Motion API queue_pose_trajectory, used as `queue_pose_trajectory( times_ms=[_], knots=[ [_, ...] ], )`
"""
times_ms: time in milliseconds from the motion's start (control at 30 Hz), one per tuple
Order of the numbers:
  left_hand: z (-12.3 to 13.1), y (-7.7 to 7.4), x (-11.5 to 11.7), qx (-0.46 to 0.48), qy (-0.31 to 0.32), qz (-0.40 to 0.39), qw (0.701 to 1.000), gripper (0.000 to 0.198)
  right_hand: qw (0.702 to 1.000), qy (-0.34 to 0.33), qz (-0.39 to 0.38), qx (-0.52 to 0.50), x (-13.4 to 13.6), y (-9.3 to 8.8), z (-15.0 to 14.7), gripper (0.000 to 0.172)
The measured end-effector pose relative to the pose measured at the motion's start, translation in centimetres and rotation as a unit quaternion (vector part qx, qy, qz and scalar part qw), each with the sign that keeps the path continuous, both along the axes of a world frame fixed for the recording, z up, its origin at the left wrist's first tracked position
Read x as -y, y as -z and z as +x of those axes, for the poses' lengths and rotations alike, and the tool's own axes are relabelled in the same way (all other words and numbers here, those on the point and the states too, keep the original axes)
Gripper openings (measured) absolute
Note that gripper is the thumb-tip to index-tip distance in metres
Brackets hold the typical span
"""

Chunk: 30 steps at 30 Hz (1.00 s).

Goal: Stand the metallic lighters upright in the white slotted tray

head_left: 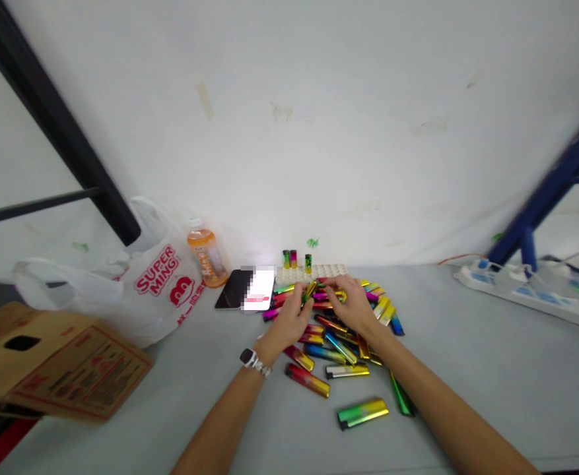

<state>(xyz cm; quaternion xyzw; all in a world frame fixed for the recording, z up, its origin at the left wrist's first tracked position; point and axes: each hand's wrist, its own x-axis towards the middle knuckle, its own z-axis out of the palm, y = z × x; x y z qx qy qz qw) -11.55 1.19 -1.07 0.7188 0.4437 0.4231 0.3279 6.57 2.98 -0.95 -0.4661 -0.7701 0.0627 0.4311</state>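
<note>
My left hand (293, 318) is closed around a small yellow-green metallic lighter (310, 289), pinched between thumb and fingers. Just to its right, my right hand (352, 302) reaches over the far part of the pile with fingers curled. Whatever lies between those fingertips is mostly hidden. Under and around both hands spreads a heap of shiny lighters (339, 346) in red, gold, blue, purple and green. Behind the hands is a whitish pegged rack (333, 270), where a few lighters (293, 258) stand upright. Nearest me lies a green-yellow lighter (363, 413).
Left of the pile are a tablet or phone (232, 290) with a lit part, an orange drink bottle (208, 257), a white plastic bag (153, 290) and a cardboard box (71, 369). A power strip (527, 293) runs along the right. A wall (319, 132) stands behind.
</note>
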Motion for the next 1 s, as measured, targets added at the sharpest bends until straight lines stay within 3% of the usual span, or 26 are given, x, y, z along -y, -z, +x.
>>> queue_pose_trajectory(
  times_ms=[100,200,333,533,733,833,1000],
  knots=[
    [0.6,0.0,0.3,0.093,-0.01,-0.07,0.993,0.015,1.0,-0.012,0.003,0.005,0.2,0.1,-0.3,0.015],
    [1.2,0.1,0.4,0.156,-0.01,-0.108,0.982,0.026,1.0,-0.018,-0.002,0.003,0.1,0.3,-0.3,0.014],
    [1.6,0.2,0.4,0.157,-0.035,-0.072,0.984,0.031,0.999,-0.03,-0.014,-0.02,0.1,0.3,-0.4,0.017],
    [1.1,-0.2,0.4,0.119,-0.03,-0.02,0.992,0.032,0.996,-0.048,-0.033,-0.071,0.9,0.0,-0.6,0.036],
    [1.3,-0.5,0.3,0.204,-0.102,-0.033,0.973,0.037,0.996,-0.089,-0.017,0.004,1.2,-0.1,-0.8,0.028],
    [1.7,-0.6,0.3,0.242,-0.099,-0.015,0.965,0.038,0.995,-0.09,-0.005,0.045,1.1,-0.1,-1.0,0.02],
    [1.9,-0.7,0.3,0.217,-0.101,0.046,0.97,0.034,0.992,-0.095,0.004,0.079,1.3,-0.2,-1.3,0.013]
  ],
)
